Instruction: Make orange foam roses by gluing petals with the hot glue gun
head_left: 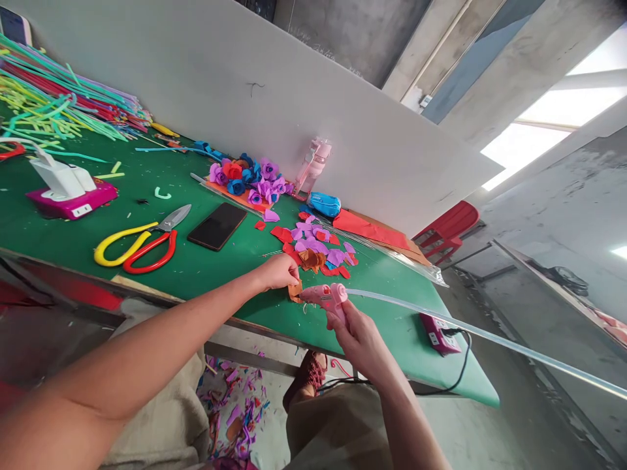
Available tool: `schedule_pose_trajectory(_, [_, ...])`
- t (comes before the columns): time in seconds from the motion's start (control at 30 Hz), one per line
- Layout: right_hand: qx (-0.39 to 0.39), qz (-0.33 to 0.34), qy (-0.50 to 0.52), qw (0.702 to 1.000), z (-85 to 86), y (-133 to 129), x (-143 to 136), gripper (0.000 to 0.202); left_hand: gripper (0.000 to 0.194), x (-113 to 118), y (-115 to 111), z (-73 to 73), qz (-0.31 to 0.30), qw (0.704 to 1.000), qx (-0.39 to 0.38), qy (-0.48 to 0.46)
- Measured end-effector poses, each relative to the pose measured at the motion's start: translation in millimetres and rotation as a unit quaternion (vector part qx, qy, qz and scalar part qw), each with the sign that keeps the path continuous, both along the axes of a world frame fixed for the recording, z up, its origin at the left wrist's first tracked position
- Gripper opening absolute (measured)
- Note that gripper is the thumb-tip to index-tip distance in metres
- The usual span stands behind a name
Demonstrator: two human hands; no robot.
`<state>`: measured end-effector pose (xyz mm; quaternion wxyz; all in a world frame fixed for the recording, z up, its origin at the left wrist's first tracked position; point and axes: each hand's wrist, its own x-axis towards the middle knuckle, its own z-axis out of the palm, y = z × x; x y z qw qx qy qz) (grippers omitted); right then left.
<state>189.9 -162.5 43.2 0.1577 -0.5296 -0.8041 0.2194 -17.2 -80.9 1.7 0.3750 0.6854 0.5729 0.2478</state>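
Note:
My right hand is wrapped round a pink hot glue gun, with a long clear glue stick running out of its back to the right. The gun's nozzle points left and meets a small orange-brown paper piece near the table's front edge. Pinched in the closed fingers of my left hand is the top of that paper piece. Just beyond both hands lies a loose pile of cut petals in purple, red, brown and blue.
Yellow-and-red-handled scissors and a dark phone lie left on the green table. Finished paper flowers, a pink bottle and a blue pouch are behind. Magenta power strips stand at both ends.

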Motion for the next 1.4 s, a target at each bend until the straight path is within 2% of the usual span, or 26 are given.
schedule_pose_trajectory(0.47, [-0.008,0.005,0.012,1.0,-9.9,-0.5,-4.9,0.025,0.011,-0.2,0.6,-3.3,0.0,1.0,0.011,-0.01])
schedule_pose_trajectory(0.67, [-0.007,0.011,0.009,1.0,-4.5,-3.3,-0.3,0.024,0.01,-0.8,0.7,-2.3,-0.002,1.0,0.01,-0.012])
schedule_pose_trajectory(0.87, [-0.01,-0.019,0.021,1.0,0.2,-3.3,8.9,0.028,0.009,-0.8,0.2,0.6,-0.002,1.0,-0.003,-0.006])
schedule_pose_trajectory(1.13, [0.005,0.016,0.012,1.0,-2.2,-1.6,-1.3,0.024,0.012,-1.1,0.2,-0.4,-0.01,1.0,0.007,0.004])
schedule_pose_trajectory(1.4, [-0.001,0.005,-0.009,1.0,-1.4,-0.9,1.4,0.027,0.012,-1.3,1.3,-3.2,-0.01,1.0,0.008,-0.007])
